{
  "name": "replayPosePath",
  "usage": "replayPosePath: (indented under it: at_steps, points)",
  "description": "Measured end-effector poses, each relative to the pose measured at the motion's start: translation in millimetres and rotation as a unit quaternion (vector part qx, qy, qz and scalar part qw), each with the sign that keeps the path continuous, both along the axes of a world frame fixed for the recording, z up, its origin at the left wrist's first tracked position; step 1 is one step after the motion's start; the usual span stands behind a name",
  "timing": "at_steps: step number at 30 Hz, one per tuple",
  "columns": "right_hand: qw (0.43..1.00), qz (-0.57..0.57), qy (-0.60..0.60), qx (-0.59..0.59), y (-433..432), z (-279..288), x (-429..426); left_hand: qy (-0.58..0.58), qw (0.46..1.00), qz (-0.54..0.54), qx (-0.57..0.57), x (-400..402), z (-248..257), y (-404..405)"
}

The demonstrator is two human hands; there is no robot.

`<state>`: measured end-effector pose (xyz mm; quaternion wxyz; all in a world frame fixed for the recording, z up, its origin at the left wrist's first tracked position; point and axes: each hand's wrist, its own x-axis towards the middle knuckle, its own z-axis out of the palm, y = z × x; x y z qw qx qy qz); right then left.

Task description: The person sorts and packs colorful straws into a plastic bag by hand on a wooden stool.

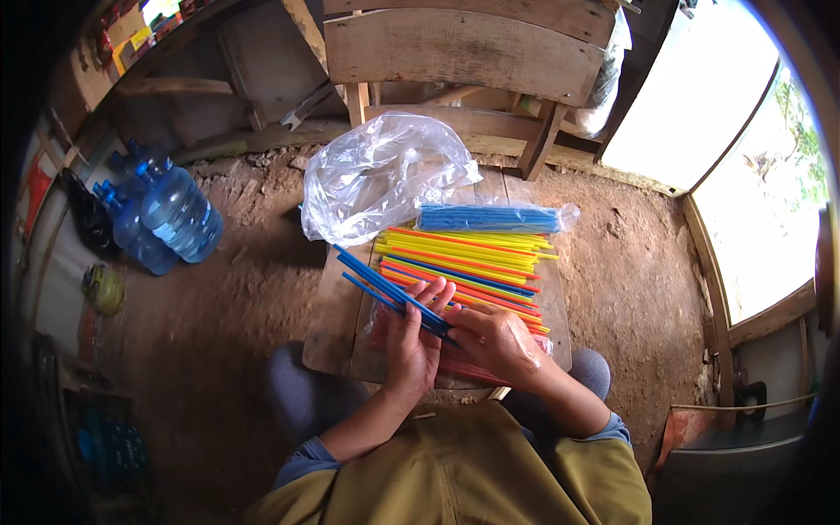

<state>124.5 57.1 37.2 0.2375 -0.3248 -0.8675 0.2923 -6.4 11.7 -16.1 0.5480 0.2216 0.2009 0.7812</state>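
A small bunch of blue plastic straws slants up to the left, held between both hands. My left hand supports it with the palm turned up and the thumb across the straws. At their lower right end, the fingers of my right hand pinch the straws. Beneath and beyond the hands, yellow, orange and blue straws lie in a spread pile. Behind this pile is a clear plastic pack of blue straws. Reddish straws in plastic lie partly hidden under my hands.
A wooden bench top bears the straws. On its far left lies a crumpled clear plastic bag. Beyond stands a wooden backrest. Several large blue water bottles stand on the dirt floor at left. An opening is at right.
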Motion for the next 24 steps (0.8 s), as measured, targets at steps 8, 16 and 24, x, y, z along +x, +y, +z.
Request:
replayPosePath:
  at_steps: [8,16,24]
  points:
    - [0.994,-0.079,-0.065,0.026,37.4,1.9,17.6,-0.028,0.999,0.012,-0.035,-0.1,-0.6,-1.8]
    - [0.972,-0.128,-0.191,0.040,74.4,-26.8,29.0,-0.011,0.999,0.016,-0.027,1.4,-5.5,-0.2]
    - [0.994,-0.104,-0.018,0.023,52.3,14.6,19.8,0.011,0.998,0.035,-0.042,-0.3,1.0,-2.5]
